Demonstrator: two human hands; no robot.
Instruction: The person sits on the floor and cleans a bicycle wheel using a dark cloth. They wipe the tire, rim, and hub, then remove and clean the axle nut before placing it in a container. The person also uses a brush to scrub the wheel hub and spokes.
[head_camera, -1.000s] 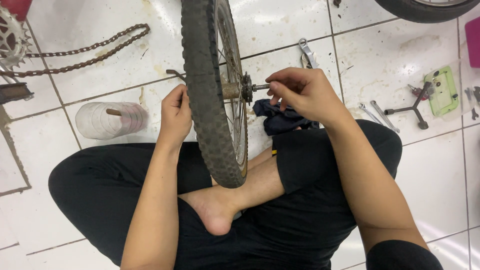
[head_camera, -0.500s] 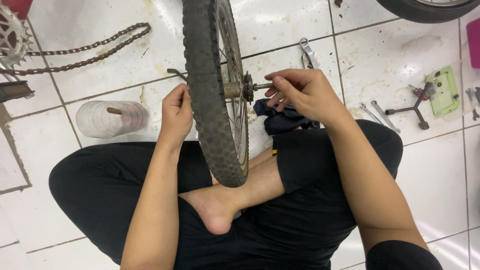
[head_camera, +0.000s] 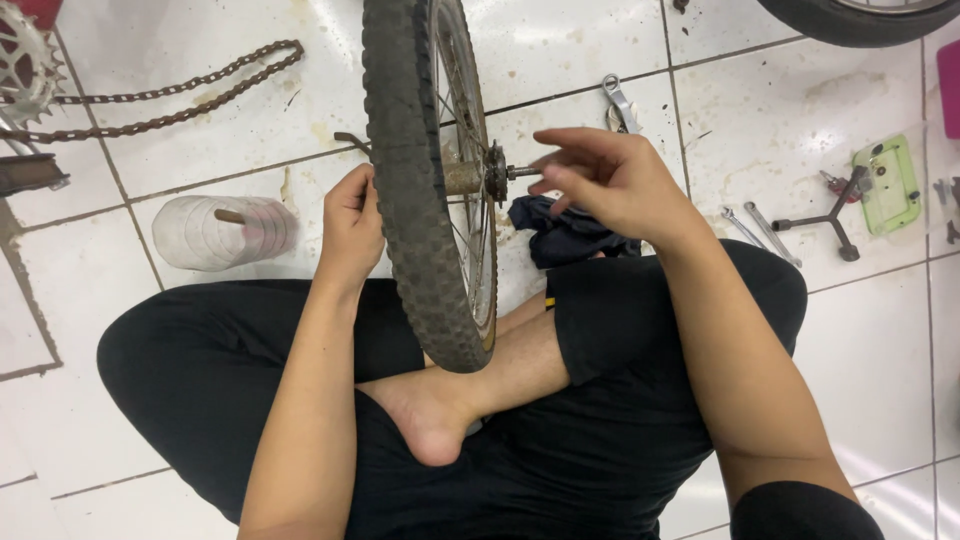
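A bicycle wheel with a knobby black tyre (head_camera: 410, 200) stands upright between my crossed legs, resting on my bare foot (head_camera: 430, 410). Its rusty hub (head_camera: 465, 178) has a thin axle (head_camera: 520, 172) sticking out to the right. My right hand (head_camera: 615, 185) is at the axle's end, with thumb and fingertips pinching it and the other fingers spread. Left of the tyre, at hub height, my left hand (head_camera: 352, 225) is closed around a thin dark tool (head_camera: 350, 140) whose tip pokes out above the fist. The tyre hides where the tool meets the hub.
On the white floor tiles lie a rusty chain (head_camera: 180, 90) and sprocket (head_camera: 20, 60) at far left, a clear plastic container (head_camera: 225, 232), a dark cloth (head_camera: 565, 230), a spanner (head_camera: 620, 100), two small spanners (head_camera: 755, 228), a Y-shaped wrench (head_camera: 830, 215) and a green case (head_camera: 888, 185). Another tyre (head_camera: 860, 20) lies at top right.
My right hand's fingers have turned and spread at the axle end, index finger now stretched out above it. The left hand and the wheel stay where they were.
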